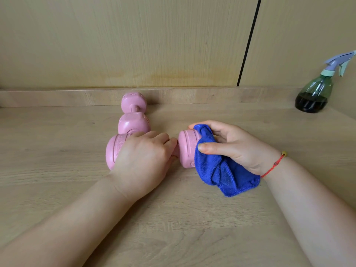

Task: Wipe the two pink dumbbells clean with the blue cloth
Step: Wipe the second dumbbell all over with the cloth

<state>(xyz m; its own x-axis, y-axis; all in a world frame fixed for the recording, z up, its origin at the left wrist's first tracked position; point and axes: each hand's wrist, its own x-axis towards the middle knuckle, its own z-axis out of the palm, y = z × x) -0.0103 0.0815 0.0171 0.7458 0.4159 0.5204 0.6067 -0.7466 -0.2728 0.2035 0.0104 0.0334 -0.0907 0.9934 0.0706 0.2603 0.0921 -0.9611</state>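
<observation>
On the wooden table [57, 151] lie two pink dumbbells: the near dumbbell [187, 149] crosswise, the far dumbbell [133, 122] pointing to the wall. Your left hand [144, 157] grips the near handle; your right hand [237, 147] holds one blue cloth [215, 170] on its right end.

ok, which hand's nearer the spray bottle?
Right: right hand, gripping the blue cloth, is below-left of the spray bottle; left hand sits farther left on the near dumbbell.
</observation>
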